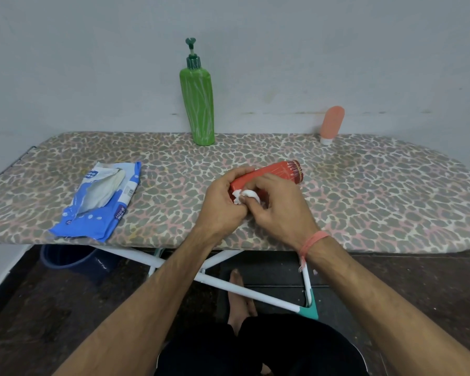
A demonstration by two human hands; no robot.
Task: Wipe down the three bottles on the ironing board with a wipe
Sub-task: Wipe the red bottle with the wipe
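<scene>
A red bottle (pixel 278 170) lies tilted on its side just above the ironing board (pixel 377 202), its base pointing to the far right. My left hand (pixel 223 200) grips its near end. My right hand (pixel 278 206) presses a crumpled white wipe (pixel 244 196) against that same end. A tall green pump bottle (pixel 197 104) stands upright at the board's back edge, against the wall. A small pink tube (pixel 331 123) stands on its white cap at the back right.
A blue and white wipes pack (pixel 101 199) lies open on the left of the board. Under the board are white legs (pixel 228 283), a dark blue bucket (pixel 65 259) and my bare foot (pixel 239 294). A grey wall rises right behind the board.
</scene>
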